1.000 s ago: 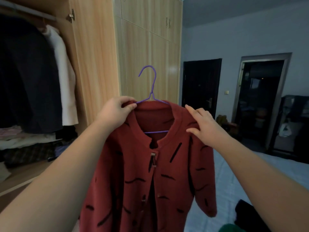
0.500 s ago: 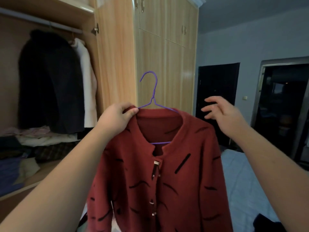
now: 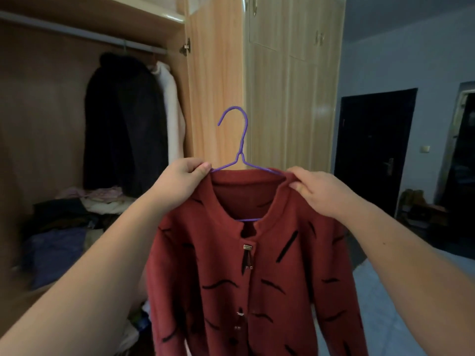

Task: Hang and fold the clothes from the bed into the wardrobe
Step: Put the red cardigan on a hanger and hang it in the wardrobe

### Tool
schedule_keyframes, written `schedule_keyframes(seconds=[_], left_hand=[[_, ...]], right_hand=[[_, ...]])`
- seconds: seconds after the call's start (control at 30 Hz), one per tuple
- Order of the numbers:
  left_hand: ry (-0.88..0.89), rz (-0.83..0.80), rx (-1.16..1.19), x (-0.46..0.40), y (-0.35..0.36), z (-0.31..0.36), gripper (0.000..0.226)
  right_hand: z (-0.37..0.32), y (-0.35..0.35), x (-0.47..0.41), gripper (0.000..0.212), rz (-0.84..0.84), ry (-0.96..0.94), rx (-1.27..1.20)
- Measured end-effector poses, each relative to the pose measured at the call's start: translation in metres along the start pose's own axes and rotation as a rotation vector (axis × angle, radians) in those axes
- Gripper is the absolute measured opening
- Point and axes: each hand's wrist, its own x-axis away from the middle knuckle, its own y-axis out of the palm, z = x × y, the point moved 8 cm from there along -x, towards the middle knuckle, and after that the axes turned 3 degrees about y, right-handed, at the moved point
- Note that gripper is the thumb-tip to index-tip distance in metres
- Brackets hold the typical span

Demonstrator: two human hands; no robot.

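Both hands now grip the red cardigan point(image 3: 257, 265) on its purple hanger point(image 3: 240, 150), the left hand point(image 3: 180, 183) pinching one shoulder and the right hand point(image 3: 318, 191), loose a moment ago, clamped on the other, with the wardrobe rail point(image 3: 84, 34) up left, so hanging looks next.

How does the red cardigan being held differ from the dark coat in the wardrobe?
The red cardigan is rust red with black dashes; the dark coat is plain and near black. The cardigan's purple hanger is held up by both hands, its hook free; the coat hangs from the wardrobe rail. Both hang full length.
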Motion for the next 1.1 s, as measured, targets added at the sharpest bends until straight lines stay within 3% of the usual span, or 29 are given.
schedule_keyframes(seconds=[0.3,0.47,0.57,0.63,0.77,0.83,0.97,1.1], left_hand=[[-0.076,0.158,-0.142,0.002,-0.054,-0.073,0.023],[-0.109,0.195,-0.186,-0.020,-0.069,-0.114,0.016],[-0.139,0.174,-0.237,-0.040,-0.083,-0.141,0.022],[-0.178,0.157,-0.266,-0.055,-0.094,-0.163,0.024],[-0.211,0.221,-0.289,-0.093,-0.122,-0.196,0.017],[-0.195,0.291,-0.377,-0.108,-0.139,-0.205,0.017],[-0.209,0.435,-0.497,-0.120,-0.166,-0.228,0.048],[-0.242,0.436,-0.547,-0.138,-0.186,-0.255,0.043]], right_hand=[[-0.047,0.078,-0.059,0.039,-0.314,-0.086,-0.593],[-0.069,0.121,-0.111,0.027,-0.201,-0.202,-0.304],[-0.084,0.139,-0.149,0.043,-0.179,-0.270,-0.140],[-0.096,0.148,-0.178,0.039,-0.179,-0.343,-0.106],[-0.115,0.157,-0.237,0.014,-0.234,-0.434,-0.528],[-0.122,0.158,-0.262,0.020,-0.223,-0.454,-0.684],[-0.139,0.168,-0.308,0.022,-0.140,-0.509,-0.698],[-0.164,0.185,-0.351,0.016,-0.089,-0.524,-0.663]])
